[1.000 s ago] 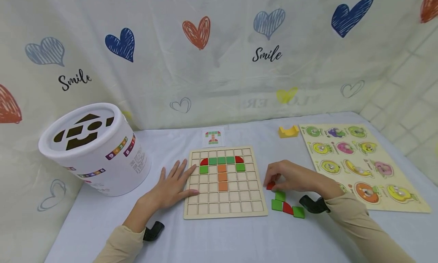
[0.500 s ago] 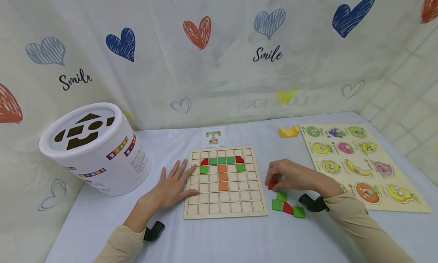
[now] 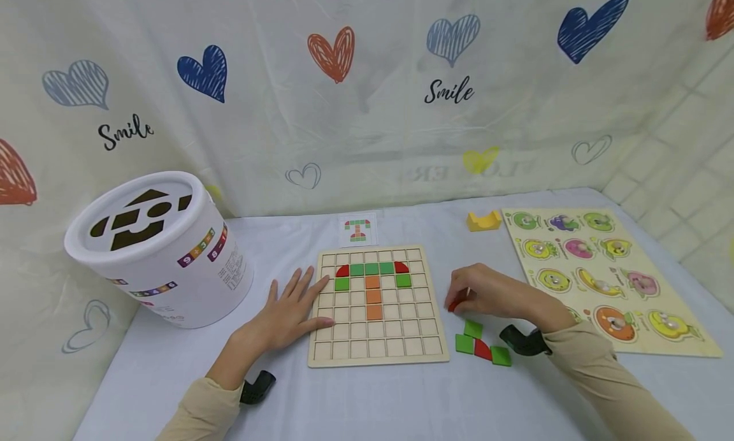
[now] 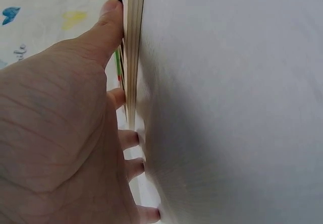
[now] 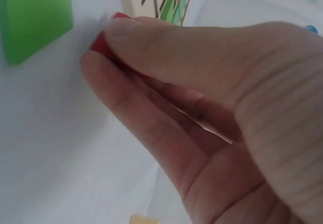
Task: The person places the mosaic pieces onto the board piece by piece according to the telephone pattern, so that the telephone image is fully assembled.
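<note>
Between thumb and fingers my right hand (image 3: 487, 292) pinches a red tile (image 5: 102, 45), mostly covered by the fingertips, just right of the wooden grid board (image 3: 378, 359). My left hand (image 3: 283, 317) lies spread at the board's left side, its thumb and index fingertip on the edge. Set in the board's squares are red quarter-round tiles (image 3: 401, 267), green tiles (image 3: 371, 269) and a column of orange tiles (image 3: 373, 296). Below my right hand lie several loose green tiles (image 3: 464, 343) and a red quarter-round tile (image 3: 482, 350).
A small pattern card (image 3: 358, 231) lies behind the board. At the left stands a large white bucket (image 3: 229, 294) with shaped holes in its lid. A yellow arched block (image 3: 484, 221) and a fruit puzzle board (image 3: 619, 310) lie to the right.
My right hand has shifted very slightly up and right, with the red tile now more hidden in its fingers. The left hand stays in place on the board.
</note>
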Demonstrator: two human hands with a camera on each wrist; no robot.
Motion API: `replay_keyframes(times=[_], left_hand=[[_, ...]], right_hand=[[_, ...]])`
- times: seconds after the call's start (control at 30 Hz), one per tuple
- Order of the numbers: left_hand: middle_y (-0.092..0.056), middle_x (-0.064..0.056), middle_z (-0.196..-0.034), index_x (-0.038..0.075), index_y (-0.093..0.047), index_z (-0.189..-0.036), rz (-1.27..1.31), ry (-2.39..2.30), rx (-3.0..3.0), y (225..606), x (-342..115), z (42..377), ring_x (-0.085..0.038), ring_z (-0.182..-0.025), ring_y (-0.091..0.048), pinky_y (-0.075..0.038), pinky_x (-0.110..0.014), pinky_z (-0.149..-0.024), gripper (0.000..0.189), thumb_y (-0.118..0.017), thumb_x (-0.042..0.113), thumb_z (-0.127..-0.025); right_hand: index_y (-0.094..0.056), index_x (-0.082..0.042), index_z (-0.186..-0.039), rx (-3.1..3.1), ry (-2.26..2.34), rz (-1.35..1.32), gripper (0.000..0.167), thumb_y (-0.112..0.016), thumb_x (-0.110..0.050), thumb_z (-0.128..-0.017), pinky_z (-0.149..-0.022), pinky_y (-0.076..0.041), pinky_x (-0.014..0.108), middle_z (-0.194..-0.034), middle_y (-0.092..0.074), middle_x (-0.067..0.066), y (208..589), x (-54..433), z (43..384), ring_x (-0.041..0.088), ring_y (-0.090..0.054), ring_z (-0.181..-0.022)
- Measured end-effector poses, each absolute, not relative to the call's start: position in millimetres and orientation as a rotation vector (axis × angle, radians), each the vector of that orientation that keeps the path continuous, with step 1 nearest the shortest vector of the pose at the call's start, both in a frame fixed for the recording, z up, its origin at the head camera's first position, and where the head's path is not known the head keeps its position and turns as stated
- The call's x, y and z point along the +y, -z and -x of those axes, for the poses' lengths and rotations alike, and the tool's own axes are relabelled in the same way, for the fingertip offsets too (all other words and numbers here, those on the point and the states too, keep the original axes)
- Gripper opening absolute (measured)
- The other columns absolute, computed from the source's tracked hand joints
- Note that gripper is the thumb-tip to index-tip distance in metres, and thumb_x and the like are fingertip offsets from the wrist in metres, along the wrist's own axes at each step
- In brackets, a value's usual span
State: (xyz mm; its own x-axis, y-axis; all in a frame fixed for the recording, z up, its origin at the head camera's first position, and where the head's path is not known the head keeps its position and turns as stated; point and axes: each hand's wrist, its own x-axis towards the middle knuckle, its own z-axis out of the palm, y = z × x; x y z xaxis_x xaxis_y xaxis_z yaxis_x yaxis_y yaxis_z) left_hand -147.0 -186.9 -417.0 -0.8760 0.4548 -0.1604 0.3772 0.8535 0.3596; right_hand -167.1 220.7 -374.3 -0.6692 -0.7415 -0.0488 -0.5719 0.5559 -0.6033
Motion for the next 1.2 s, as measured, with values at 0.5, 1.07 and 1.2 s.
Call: replay_keyframes(times=[0.5,1.07,1.2], left_hand=[[-0.009,-0.022,-0.174,0.015,-0.024,-0.168,-0.636,-0.467,2.784,416.5,-187.4,146.8,-0.045,-0.160,-0.001,0.003,-0.078,-0.116,0.089,-0.057,0.063,-0.101],[-0.009,-0.021,-0.174,0.015,-0.024,-0.168,-0.634,-0.465,2.782,417.4,-187.8,148.2,-0.044,-0.160,-0.001,0.003,-0.078,-0.116,0.089,-0.057,0.063,-0.101],[-0.009,-0.022,-0.174,0.015,-0.025,-0.168,-0.632,-0.464,2.783,415.6,-187.4,147.2,-0.045,-0.160,-0.001,0.003,-0.078,-0.117,0.088,-0.058,0.062,-0.101]], right_hand=[[-0.076,-0.010,-0.101,2.477,0.864,1.287,0.010,-0.075,-0.001,-0.095,-0.081,-0.056,0.029,-0.095,-0.060,-0.006,379.0,174.3,166.0,0.007,-0.057,-0.088],[-0.081,-0.002,-0.105,2.456,1.002,1.383,0.017,-0.081,0.002,-0.089,-0.080,-0.059,0.024,-0.097,-0.074,0.002,388.0,135.8,170.0,0.011,-0.069,-0.089],[-0.081,-0.003,-0.106,2.467,0.988,1.360,0.016,-0.080,0.001,-0.090,-0.081,-0.059,0.024,-0.098,-0.075,0.000,390.3,132.9,169.9,0.010,-0.068,-0.090]])
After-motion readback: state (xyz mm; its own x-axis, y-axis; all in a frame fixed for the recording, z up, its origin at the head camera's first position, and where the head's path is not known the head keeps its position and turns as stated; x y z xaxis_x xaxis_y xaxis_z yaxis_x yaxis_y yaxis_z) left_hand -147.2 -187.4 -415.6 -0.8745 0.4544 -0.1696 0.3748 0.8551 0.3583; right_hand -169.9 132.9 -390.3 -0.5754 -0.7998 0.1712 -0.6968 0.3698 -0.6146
